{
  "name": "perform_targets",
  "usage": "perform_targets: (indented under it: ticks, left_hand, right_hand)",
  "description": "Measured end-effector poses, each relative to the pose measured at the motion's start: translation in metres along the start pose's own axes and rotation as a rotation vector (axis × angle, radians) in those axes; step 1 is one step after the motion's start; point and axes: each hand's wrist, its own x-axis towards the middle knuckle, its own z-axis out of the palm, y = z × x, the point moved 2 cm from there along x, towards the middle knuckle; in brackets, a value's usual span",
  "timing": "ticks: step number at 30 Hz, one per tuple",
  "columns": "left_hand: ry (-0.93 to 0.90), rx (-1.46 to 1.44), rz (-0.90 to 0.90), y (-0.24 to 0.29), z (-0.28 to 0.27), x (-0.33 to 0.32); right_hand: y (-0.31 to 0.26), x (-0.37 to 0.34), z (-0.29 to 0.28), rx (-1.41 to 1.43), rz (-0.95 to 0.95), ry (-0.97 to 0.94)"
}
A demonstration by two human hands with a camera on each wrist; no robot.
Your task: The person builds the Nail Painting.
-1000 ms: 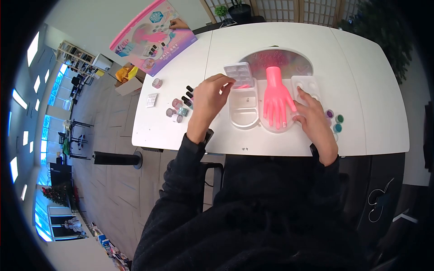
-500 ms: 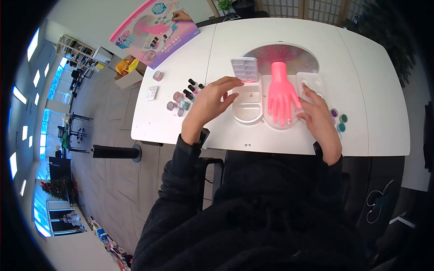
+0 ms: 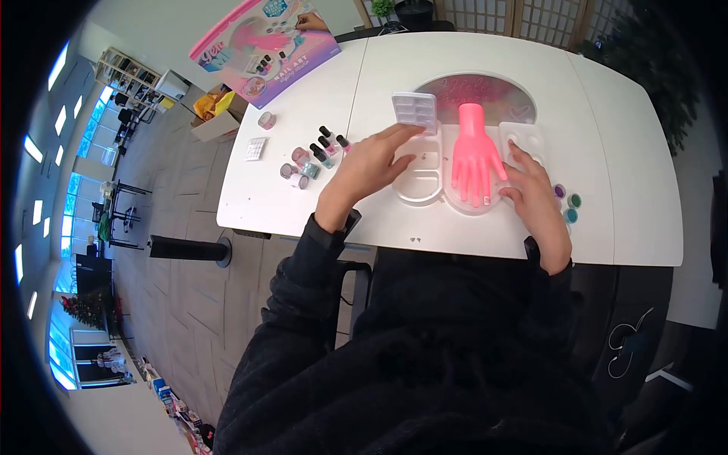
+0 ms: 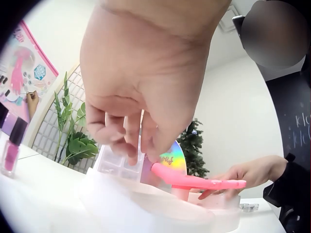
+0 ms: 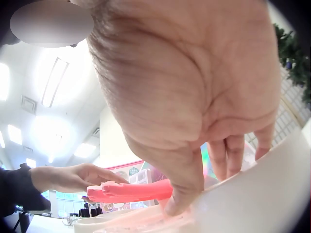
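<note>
A pink model hand (image 3: 474, 155) lies palm down on a white nail-art stand (image 3: 470, 210). On the stand's left tray, a clear compartment box (image 3: 415, 110) has its lid tipped up. My left hand (image 3: 371, 165) hovers over that tray, with fingertips at the foot of the lid and the thumb apart from them. Its fingers partly cover the box in the left wrist view. My right hand (image 3: 533, 193) rests on the right tray (image 3: 513, 130), thumb beside the model hand, fingers spread over the tray. Nothing shows held in either hand.
Polish bottles (image 3: 321, 155) and glitter jars (image 3: 299, 173) stand left of my left hand. A white sheet of small pieces (image 3: 255, 149) lies farther left. Purple, green and teal pots (image 3: 572, 206) sit right of my right hand. The kit box (image 3: 265, 57) stands at the back left.
My left hand has moved forward and right, from the lid's upper left side to its foot. The lid has swung more upright. My right hand stays at the right tray.
</note>
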Motion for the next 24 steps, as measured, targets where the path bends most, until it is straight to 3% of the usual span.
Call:
perform_targets:
  ticks: [1, 3, 5, 7, 11, 13, 14, 24]
  left_hand:
    - [0.001, 0.001, 0.000, 0.005, -0.006, 0.002]
    - [0.161, 0.007, -0.066, 0.012, -0.022, 0.005]
    - [0.378, 0.062, -0.016, 0.003, -0.028, 0.010]
    - [0.444, 0.035, -0.040, -0.004, -0.027, 0.013]
    - [0.487, 0.197, 0.094, -0.009, -0.011, 0.019]
    - [0.353, -0.005, 0.027, -0.013, -0.005, 0.021]
    - [0.284, -0.154, -0.090, -0.012, -0.004, 0.020]
    - [0.339, -0.137, -0.132, -0.009, 0.006, 0.018]
  right_hand:
    - [-0.002, 0.000, 0.000, -0.003, 0.015, -0.003]
    - [-0.003, 0.001, -0.001, -0.005, 0.030, -0.006]
    - [-0.003, 0.000, -0.002, -0.020, 0.004, 0.001]
    - [-0.005, 0.001, -0.001, 0.002, -0.014, 0.036]
    - [-0.004, 0.004, -0.002, 0.010, -0.033, 0.056]
    - [-0.005, 0.003, -0.003, 0.012, -0.032, 0.058]
    - [-0.006, 0.003, -0.003, 0.014, -0.030, 0.059]
    - [-0.005, 0.003, -0.004, 0.029, -0.033, 0.060]
